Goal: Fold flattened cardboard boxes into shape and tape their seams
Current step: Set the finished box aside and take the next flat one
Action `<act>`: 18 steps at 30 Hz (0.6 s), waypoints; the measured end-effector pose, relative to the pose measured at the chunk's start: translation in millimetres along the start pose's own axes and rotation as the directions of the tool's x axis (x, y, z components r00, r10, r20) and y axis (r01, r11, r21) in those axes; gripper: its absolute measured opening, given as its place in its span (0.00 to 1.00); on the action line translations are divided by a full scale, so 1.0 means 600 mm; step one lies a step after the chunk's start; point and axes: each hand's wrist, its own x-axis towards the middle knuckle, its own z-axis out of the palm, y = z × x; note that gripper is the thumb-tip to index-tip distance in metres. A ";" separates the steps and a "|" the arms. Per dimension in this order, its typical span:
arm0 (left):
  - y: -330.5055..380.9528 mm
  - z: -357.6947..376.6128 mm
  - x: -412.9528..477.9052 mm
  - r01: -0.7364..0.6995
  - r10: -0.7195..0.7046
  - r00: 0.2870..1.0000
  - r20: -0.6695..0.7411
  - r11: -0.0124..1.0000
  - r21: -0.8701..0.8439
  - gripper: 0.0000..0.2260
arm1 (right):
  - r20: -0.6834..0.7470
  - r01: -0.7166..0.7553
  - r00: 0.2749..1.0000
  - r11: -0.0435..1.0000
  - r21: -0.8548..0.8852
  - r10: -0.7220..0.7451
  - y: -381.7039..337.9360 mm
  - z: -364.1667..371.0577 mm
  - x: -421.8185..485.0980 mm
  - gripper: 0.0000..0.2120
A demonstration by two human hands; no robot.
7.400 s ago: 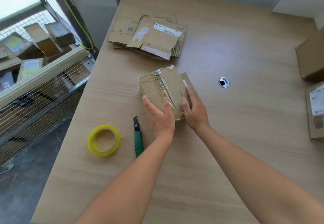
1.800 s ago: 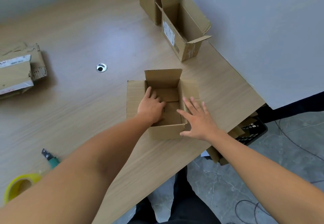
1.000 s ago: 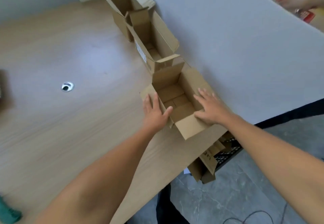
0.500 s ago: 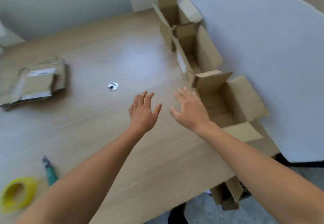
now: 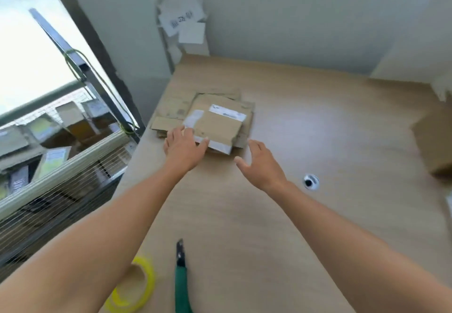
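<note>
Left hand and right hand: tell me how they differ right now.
The left hand rests on the near left corner of the stack of flattened boxes; the right hand is off the stack, over the bare table. The left hand's thumb lies on the cardboard; the right hand's fingers look clear of it. Both are open, palms down, holding nothing.

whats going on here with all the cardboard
A person is reaching for a stack of flattened brown cardboard boxes on the light wooden table. The left hand rests on the top box's near corner; the right hand hovers open beside the stack. A yellow tape roll and a green-handled cutter lie near the front edge.
</note>
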 end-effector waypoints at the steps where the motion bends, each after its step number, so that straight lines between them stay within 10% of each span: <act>1: -0.015 -0.003 0.041 0.011 -0.011 1.000 -0.004 1.000 -0.019 0.30 | 0.002 -0.011 1.000 1.000 0.013 0.011 -0.010 0.011 0.038 0.33; 13: -0.013 0.047 0.184 0.048 0.004 0.977 0.214 0.970 -0.239 0.46 | -0.086 -0.160 0.974 0.907 0.390 0.209 -0.047 0.065 0.184 0.38; 18: 0.021 0.027 0.031 -0.025 0.202 0.963 0.176 0.722 -0.692 0.43 | -0.174 -0.044 0.947 0.646 0.762 0.270 -0.052 0.031 0.048 0.36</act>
